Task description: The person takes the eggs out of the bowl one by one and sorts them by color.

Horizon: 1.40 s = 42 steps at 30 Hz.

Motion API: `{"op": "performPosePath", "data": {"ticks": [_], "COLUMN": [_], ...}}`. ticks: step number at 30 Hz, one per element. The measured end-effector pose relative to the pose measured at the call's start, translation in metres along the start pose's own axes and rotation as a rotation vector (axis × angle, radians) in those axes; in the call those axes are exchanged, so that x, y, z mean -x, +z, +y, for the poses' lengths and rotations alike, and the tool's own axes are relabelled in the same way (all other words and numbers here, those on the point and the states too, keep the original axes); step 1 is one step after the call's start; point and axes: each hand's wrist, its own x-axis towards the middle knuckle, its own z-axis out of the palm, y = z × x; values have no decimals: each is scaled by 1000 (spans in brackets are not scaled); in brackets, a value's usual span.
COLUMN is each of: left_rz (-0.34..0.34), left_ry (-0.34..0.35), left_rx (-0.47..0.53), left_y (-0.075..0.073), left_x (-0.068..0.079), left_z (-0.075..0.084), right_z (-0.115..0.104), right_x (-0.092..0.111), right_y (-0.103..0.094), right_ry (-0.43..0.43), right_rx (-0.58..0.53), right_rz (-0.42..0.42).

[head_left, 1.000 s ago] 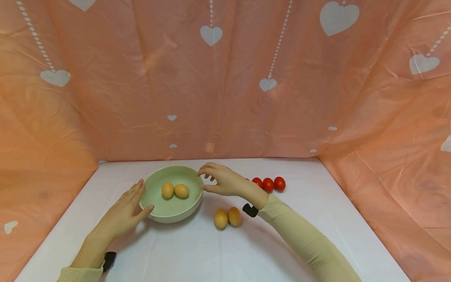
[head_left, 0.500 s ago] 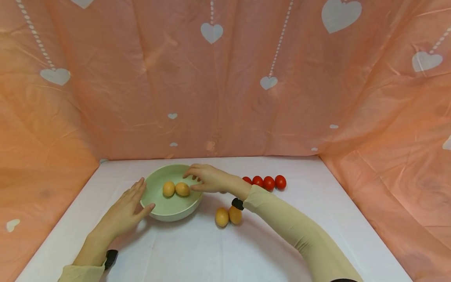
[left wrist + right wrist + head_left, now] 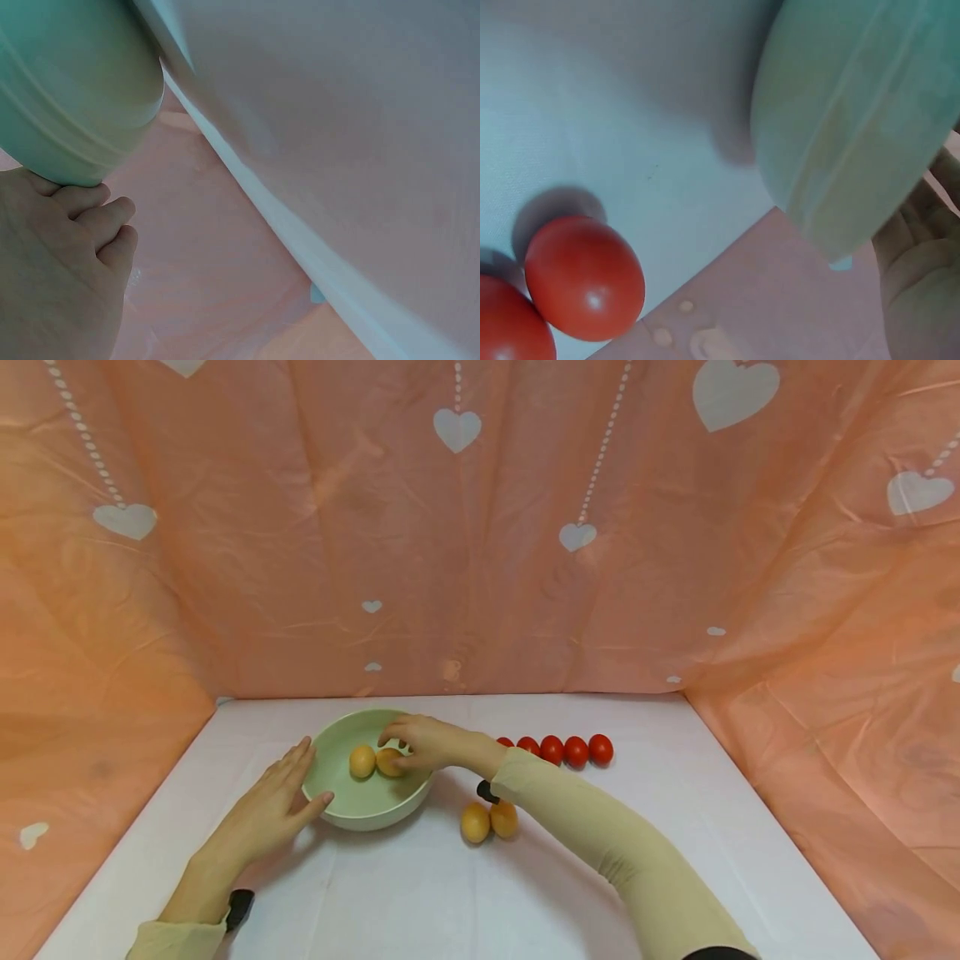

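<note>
A pale green bowl (image 3: 360, 817) stands on the white table. Inside it lie two yellow egg-shaped fruits side by side, a left one (image 3: 362, 762) and a right one (image 3: 388, 763). My left hand (image 3: 258, 806) rests against the bowl's left side, fingers straight and thumb at the near rim. In the left wrist view, its fingers touch the outside of the bowl (image 3: 75, 82). My right hand (image 3: 435, 743) reaches over the right rim. Its bent fingers hover just above the right fruit, and the thumb overlaps that fruit's right side. Beyond the bowl, the right wrist view shows part of the palm (image 3: 922, 277).
Two more yellow egg-shaped fruits, one (image 3: 475, 822) beside the other (image 3: 504, 819), lie right of the bowl. A row of several red tomatoes (image 3: 576, 752) lies farther back, partly behind the right forearm. An orange sheet with hearts (image 3: 480, 568) encloses the table.
My right hand has moved left and inward, from the bowl's right rim to the right yellow fruit inside. The left hand has stayed at the bowl; the view has shifted slightly.
</note>
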Motion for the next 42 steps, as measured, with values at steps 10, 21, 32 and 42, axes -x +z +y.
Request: {"op": "performPosePath", "data": {"ticks": [10,21,32,42], "left_rz": [-27,-38,-38,-39], "left_ry": [-8,-11,-14,-17], "left_rx": [7,8,3,6], "left_y": [-3,-1,-1,-2], "left_x": [-2,-3,-2,-1], "left_z": [3,2,1,1], "right_z": [5,9,11,9], "right_x": [-15,-20,-22,-18], "right_y": [7,11,16,13], "right_ry": [12,-12,-40,-29], "right_rx": [117,144,126,118], "right_rz": [-37,-72,-68,-72]}}
